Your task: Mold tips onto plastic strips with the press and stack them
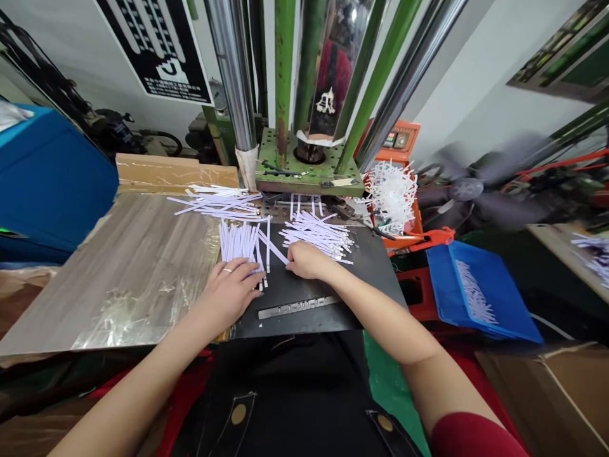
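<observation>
My left hand, a ring on one finger, lies palm down with its fingers stretched over the near end of a pile of pale lilac-white strips. Between the pinched fingers of my right hand is the near end of a single flat strip, slanting up and left toward that pile. Just beyond the right hand spreads a second heap of strips, with small whitish ends. A slotted metal bar rests on the black work surface in front of my hands.
A green press with steel columns stands behind the work surface. More strips lie at the back left. White branching pieces fill an orange container at right. Beyond are a blue bin and a spinning fan.
</observation>
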`<state>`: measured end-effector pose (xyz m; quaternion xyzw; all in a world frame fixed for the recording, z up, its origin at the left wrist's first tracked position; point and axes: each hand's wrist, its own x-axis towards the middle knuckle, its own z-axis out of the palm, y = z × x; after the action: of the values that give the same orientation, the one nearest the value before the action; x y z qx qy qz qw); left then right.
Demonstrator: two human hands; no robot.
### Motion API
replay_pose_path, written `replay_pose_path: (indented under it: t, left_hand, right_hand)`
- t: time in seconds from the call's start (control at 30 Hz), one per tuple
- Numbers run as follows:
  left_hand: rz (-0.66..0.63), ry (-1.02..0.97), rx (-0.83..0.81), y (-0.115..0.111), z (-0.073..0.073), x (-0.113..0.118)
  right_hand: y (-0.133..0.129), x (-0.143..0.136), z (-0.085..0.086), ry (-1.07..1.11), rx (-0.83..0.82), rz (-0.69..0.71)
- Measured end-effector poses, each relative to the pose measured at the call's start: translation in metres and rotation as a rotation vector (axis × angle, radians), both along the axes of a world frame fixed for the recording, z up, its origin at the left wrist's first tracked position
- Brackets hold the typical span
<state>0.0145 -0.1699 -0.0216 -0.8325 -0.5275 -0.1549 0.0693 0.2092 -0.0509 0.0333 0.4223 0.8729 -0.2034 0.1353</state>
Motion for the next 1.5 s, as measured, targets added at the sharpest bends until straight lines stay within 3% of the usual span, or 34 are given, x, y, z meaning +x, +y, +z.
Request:
replay_pose_path:
  t: [0.13,0.23,0.37,0.47,0.53,0.63,0.7,0.77,0.87,1.1,1.3,1.5]
  left_hand:
    - [-0.074,-0.044,0.006,0.017,-0.003,0.015]
    - [-0.101,-0.089,0.028,0.024,-0.006,0.014]
    - [-0.134,-0.247,0.031,0.024,-0.001,0.005]
    - [-0.077,-0.400,-0.081,0.017,0.013,0.010]
    - [-0.025,-0.518,-0.253,0.013,0.021,0.023]
    - [-0.020,-0.723,-0.519,0.009,0.025,0.053]
    - [-0.054,-0.799,-0.545,0.009,0.024,0.072]
    - [-0.058,-0.781,-0.442,0.010,0.022,0.083]
    - [-0.009,-0.720,-0.331,0.007,0.022,0.081]
    - [0.023,-0.742,-0.340,-0.016,0.018,0.063]
    - [0.024,-0.739,-0.447,-0.019,0.015,0.080]
    - [0.015,-0.540,-0.485,-0.020,0.023,0.079]
  right_hand:
    - [0.003,-0.005,0.011,-0.078,-0.002,0.025]
    - [-0.003,0.005,0.019,-0.117,0.032,0.023]
    - [-0.013,0.053,0.027,-0.150,0.107,0.003]
    - [-0.019,0.091,0.026,-0.120,0.177,-0.062]
    - [-0.025,0.104,0.020,0.035,0.160,-0.128]
    - [-0.037,0.098,0.006,0.495,-0.009,-0.210]
    - [-0.045,0.084,-0.003,0.765,-0.137,-0.231]
    - [-0.051,0.074,-0.012,0.913,-0.208,-0.232]
    - [-0.057,0.077,-0.020,1.000,-0.212,-0.255]
    - [-0.077,0.111,-0.032,1.019,-0.282,-0.364]
    - [-0.085,0.101,-0.042,1.009,-0.035,-0.305]
    - [-0.087,0.106,-0.042,1.023,0.143,-0.052]
